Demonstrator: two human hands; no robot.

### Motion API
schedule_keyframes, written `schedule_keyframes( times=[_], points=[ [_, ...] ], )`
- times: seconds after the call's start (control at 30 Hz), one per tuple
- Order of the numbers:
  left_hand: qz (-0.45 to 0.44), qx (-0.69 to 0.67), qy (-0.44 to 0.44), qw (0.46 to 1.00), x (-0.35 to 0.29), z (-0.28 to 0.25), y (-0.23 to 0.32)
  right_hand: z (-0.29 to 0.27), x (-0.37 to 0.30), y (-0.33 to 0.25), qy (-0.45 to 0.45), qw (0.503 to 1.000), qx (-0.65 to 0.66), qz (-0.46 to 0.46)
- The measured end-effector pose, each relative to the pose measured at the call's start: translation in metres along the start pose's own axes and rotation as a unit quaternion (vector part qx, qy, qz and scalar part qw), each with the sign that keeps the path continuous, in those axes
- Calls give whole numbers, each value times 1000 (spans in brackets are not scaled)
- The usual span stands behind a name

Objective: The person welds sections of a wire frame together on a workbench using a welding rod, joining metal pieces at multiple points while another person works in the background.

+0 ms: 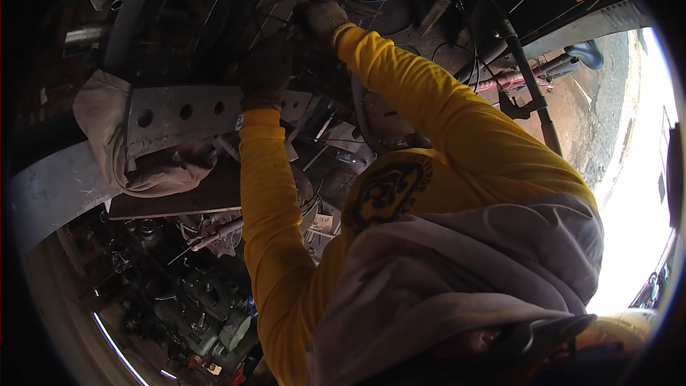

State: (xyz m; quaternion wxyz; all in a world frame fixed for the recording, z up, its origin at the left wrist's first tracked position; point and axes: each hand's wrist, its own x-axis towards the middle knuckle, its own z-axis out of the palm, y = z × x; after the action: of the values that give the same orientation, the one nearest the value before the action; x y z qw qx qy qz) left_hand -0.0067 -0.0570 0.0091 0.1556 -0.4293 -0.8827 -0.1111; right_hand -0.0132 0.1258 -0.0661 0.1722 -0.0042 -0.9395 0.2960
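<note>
Both my arms, in yellow sleeves, reach up to a dim cluster of dark metal parts. My right hand, in a brown knit-cuffed glove, is curled beside a thin bent rod; what it grips, if anything, is lost in shadow. Lower and to the left is my left hand, in a dark glove. It sits over the end of a grey metal plate with a row of round holes. Its fingers merge with the dark. A brown cloth hangs over the plate's left end.
A black metal post stands right of my right arm, with a red bicycle behind it. Green machinery fills the lower left. A flat dark board lies below the plate. Cables and scrap metal clutter the middle.
</note>
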Motion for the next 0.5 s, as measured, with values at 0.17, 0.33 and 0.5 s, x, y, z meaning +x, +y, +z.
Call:
schedule_keyframes(
  times=[0.17,0.33,0.5],
  points=[
    [-153,-7,-68,986,22,9,90,-27,-9,51,-105,980,167,-6],
    [-111,33,-53,992,-2,21,62,-29,-13,39,-64,993,80,-64],
    [-25,-13,74,997,-23,17,33,-37,-39,-2,41,994,15,-103]
  ],
)
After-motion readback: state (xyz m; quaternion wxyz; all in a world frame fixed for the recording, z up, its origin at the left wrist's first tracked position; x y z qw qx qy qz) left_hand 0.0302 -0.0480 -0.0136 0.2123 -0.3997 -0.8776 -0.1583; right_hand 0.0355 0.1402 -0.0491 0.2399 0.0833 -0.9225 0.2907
